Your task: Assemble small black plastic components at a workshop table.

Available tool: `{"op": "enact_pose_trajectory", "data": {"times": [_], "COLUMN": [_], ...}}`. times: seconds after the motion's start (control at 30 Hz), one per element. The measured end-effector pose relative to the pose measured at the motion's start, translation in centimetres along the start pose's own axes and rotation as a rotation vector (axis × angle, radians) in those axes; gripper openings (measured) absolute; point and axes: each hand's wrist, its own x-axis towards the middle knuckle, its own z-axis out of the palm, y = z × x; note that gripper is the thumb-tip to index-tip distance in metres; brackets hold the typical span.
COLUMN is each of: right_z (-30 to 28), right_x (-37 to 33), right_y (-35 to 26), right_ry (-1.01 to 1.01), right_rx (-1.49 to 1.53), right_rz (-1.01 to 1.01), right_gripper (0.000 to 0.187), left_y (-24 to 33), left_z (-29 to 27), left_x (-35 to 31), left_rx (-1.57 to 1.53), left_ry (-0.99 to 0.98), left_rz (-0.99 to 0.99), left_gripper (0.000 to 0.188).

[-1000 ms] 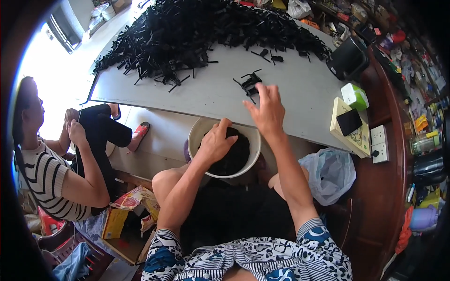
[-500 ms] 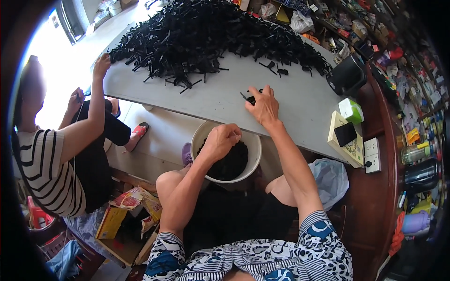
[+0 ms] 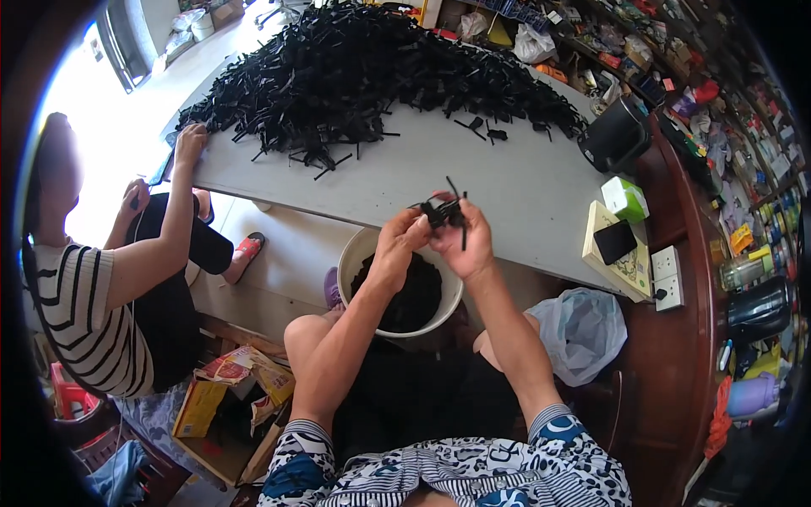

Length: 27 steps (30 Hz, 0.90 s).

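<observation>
A small clump of black strap-like pieces (image 3: 443, 211) is held between my two hands just over the table's near edge. My left hand (image 3: 397, 249) pinches the clump's left side with thumb and fingertips. Around its right side curl the fingers of my right hand (image 3: 469, 245), with thin strip ends sticking out above and below. What exactly the pieces are I cannot make out. Under my hands stands a white bucket (image 3: 345, 291) with similar black pieces (image 3: 416, 297) inside. A large heap of black strips (image 3: 338, 80) covers the far part of the grey table (image 3: 355, 190).
At the left a person in a striped top (image 3: 80, 287) sits with one hand on the table edge. To the right are a phone (image 3: 615, 242) on a box, a power strip (image 3: 667, 279), a black container (image 3: 615, 133) and a plastic bag (image 3: 583, 334). A carton (image 3: 203, 406) stands lower left.
My right hand has come back from the tabletop with the black clump, toward my left hand. My left hand has risen from over the bucket and now grips the clump too.
</observation>
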Motion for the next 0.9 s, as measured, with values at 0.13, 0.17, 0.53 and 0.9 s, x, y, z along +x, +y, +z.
{"op": "enact_pose_trajectory", "data": {"times": [0.13,0.17,0.53,0.9], "right_z": [0.5,0.2,-1.2,-1.3], "right_x": [-0.9,-0.8,-0.7,-2.0], "right_y": [1.5,1.9,0.8,-2.5], "right_ry": [0.05,0.062,0.159,0.15], "right_rx": [-0.15,-0.147,0.034,-0.005], "right_rz": [-0.107,-0.12,-0.105,-0.101], "right_gripper": [0.042,0.044,0.032,0.023], "left_y": [-0.5,-0.8,1.5,3.1], "left_z": [0.8,1.1,0.9,-1.7], "left_x": [-0.4,-0.5,0.0,-1.1], "left_rx": [-0.063,-0.114,-0.206,-0.082], "left_ry": [0.16,0.198,0.286,-0.013], "left_rz": [-0.047,0.028,0.127,-0.012], "left_gripper": [0.022,0.019,0.016,0.013]}}
